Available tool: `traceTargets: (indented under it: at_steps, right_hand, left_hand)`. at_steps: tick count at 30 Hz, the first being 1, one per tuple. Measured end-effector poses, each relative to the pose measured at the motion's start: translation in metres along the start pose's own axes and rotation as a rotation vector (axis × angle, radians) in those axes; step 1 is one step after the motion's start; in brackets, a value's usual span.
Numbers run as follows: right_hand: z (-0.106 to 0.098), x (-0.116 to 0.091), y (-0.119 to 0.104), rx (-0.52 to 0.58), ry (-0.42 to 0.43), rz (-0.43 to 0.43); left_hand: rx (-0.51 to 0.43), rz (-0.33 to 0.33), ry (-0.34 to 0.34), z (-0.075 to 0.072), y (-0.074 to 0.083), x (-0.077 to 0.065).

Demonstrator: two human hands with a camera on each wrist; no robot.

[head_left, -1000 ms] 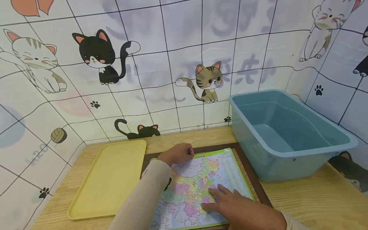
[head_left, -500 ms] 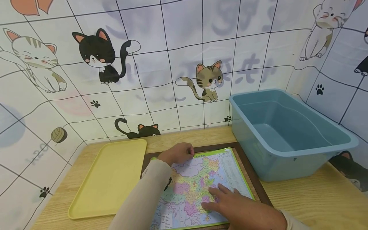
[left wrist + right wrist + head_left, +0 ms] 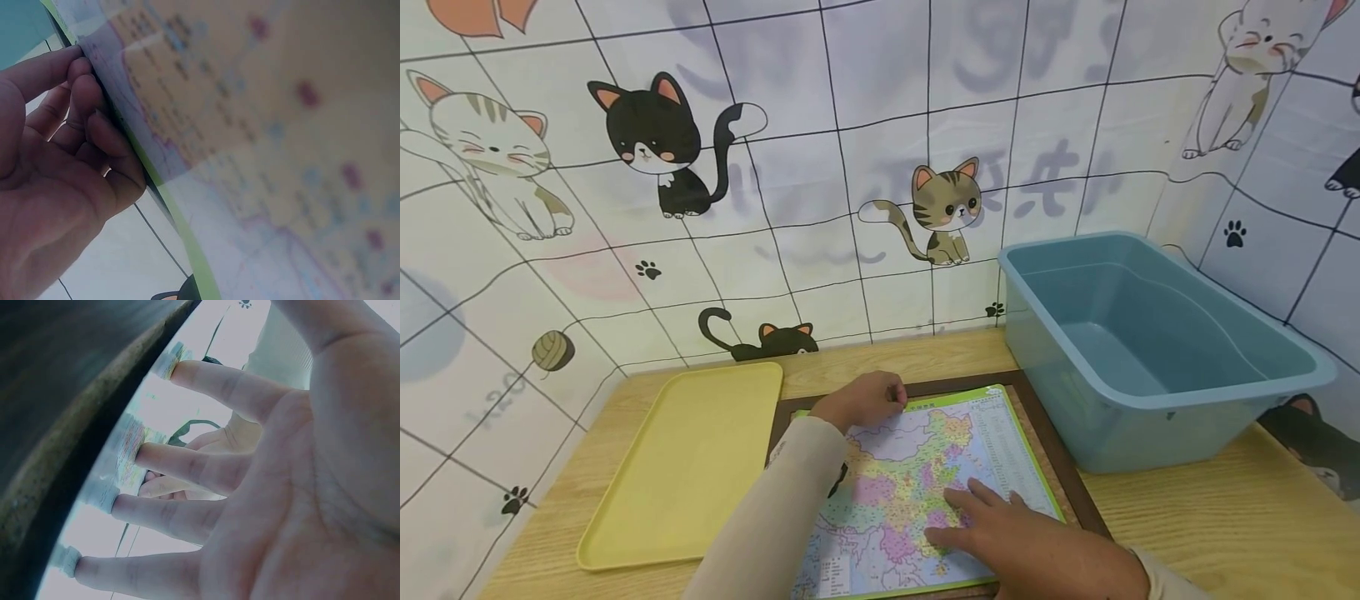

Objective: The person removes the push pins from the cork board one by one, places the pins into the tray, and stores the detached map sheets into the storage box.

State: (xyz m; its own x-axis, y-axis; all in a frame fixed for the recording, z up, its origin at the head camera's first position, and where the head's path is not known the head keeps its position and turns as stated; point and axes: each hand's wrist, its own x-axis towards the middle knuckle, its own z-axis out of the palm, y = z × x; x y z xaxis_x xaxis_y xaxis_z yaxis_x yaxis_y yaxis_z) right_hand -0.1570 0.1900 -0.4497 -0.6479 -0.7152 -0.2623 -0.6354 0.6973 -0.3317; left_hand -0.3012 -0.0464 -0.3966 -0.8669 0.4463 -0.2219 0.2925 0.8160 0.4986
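Note:
A glossy map with a green border (image 3: 880, 492) lies on a cork-coloured board in a dark brown frame (image 3: 1078, 500). My left hand (image 3: 865, 400) is at the map's far edge. Its fingers are curled, and thumb and fingertips pinch at the green border; in the left wrist view that hand (image 3: 69, 150) sits right along the edge. With fingers spread, my right hand (image 3: 1011, 533) rests on the map's lower right part. Seen from the right wrist, the straight fingers (image 3: 194, 462) of that hand touch the shiny surface. The left forearm hides part of the map's left side.
A yellow tray (image 3: 688, 475) lies left of the framed board on the wooden table (image 3: 1180, 525). To the right stands a deep blue-grey plastic tub (image 3: 1120, 433). Behind is a white wall covering (image 3: 820, 183) printed with cats and grid lines.

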Motion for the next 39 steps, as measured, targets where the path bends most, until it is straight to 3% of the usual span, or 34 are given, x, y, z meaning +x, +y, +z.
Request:
traceTargets:
  at_steps: [8,20,30,34,39]
  right_hand:
    - [-0.014,-0.006,-0.016,0.014,-0.011,0.021]
    - [0.006,-0.001,0.005,-0.019,0.036,-0.041]
    - [-0.029,-0.015,-0.028,0.054,-0.012,0.027]
    - [-0.009,-0.006,-0.009,0.028,0.016,-0.009]
    - [-0.008,-0.005,-0.008,0.051,0.009,-0.001]
  left_hand:
    - [-0.001,0.001,-0.002,-0.001,0.000,-0.001]
    - [-0.020,-0.005,-0.022,-0.001,0.001,-0.001]
    - [-0.036,0.006,-0.018,-0.002,0.001,-0.005]
    - [-0.037,0.000,-0.017,-0.003,0.001,-0.006]
    - [-0.040,-0.002,-0.020,-0.002,0.000,-0.006]
